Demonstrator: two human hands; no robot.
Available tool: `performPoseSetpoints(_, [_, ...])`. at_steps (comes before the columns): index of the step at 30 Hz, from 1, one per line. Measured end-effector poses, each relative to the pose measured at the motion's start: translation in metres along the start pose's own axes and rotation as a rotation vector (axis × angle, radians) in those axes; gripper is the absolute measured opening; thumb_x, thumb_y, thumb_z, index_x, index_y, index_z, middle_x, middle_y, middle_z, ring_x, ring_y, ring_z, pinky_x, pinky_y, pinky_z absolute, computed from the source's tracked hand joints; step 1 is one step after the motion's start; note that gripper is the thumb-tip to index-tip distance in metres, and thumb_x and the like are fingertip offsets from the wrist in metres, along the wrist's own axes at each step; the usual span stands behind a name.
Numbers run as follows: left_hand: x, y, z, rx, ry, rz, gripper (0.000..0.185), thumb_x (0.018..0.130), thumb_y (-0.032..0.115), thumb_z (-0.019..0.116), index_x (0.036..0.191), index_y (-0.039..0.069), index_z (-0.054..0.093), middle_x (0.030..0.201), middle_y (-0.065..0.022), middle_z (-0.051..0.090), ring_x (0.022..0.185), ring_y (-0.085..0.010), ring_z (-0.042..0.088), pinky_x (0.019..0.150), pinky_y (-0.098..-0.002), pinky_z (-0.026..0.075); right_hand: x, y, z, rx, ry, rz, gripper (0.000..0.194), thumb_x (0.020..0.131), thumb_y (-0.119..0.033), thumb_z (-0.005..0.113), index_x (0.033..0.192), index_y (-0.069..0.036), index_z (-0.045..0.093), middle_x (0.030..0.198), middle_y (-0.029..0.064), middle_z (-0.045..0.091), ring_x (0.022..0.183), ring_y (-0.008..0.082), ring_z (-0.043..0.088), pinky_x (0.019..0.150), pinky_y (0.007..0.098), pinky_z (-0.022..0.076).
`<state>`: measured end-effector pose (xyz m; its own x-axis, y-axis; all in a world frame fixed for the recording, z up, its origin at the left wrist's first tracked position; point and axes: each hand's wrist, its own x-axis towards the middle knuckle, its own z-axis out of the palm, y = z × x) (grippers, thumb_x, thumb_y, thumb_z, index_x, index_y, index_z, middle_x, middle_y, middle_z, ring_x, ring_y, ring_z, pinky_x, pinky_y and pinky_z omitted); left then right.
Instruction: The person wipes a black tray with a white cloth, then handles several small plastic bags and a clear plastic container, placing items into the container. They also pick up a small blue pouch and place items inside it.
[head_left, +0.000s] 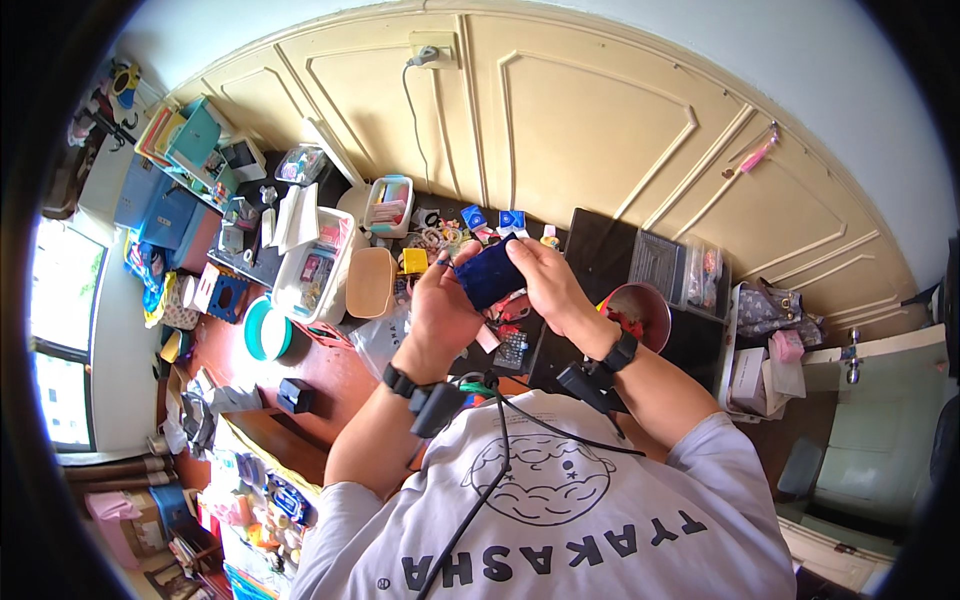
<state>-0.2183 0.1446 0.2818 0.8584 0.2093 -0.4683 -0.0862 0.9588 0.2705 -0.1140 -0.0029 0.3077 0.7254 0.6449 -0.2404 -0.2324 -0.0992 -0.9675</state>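
Note:
Between my two hands, above the dark table, is a small navy-blue cloth pouch (491, 271). My left hand (444, 300) holds its left side, palm turned up, with a dark cord near the thumb. The thumb and fingers of my right hand (546, 274) pinch its upper right corner. Below and behind the pouch lie beaded trinkets (435, 241), a yellow box (414, 261) and two blue-and-white small boxes (511, 220). A grey sheet of small squares (513, 350) rests below my hands. Whatever the pouch contains is hidden.
Left of my hands stand a tan plastic bin (370, 282) and a large white bin (315, 274) with packaged items. A red round container (637, 315) sits near my right forearm. Clear plastic boxes (660, 264) lie farther right. A teal tub (267, 330) is at the left. Black cables (504, 435) hang before my chest.

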Motion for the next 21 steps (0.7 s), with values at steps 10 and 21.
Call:
performPoseSetpoints(10, [0.005,-0.022,0.016,-0.101,-0.046,-0.009,0.042,0.114,0.03,0.037,0.127,0.006,0.068,0.127,-0.0098,0.073,0.116,-0.0287,0.07,0.103,-0.0493,0.053,-0.001,-0.033,-0.016,-0.39,0.026,-0.238,0.037,0.114,-0.031,0.05,0.11,0.001,0.067,0.069,0.0048,0.063,0.057,0.015,0.071,0.046,0.0277,0.0539])
performPoseSetpoints(21, [0.006,-0.028,0.013,-0.322,-0.286,-0.097,0.047,0.115,0.029,0.038,0.135,-0.005,0.064,0.131,-0.0154,0.07,0.117,-0.0294,0.065,0.111,-0.0434,0.047,-0.005,-0.04,-0.028,-0.257,0.043,-0.132,0.043,0.114,-0.039,0.048,0.115,-0.001,0.067,0.087,0.0073,0.074,0.064,0.0167,0.073,0.05,0.0257,0.0563])
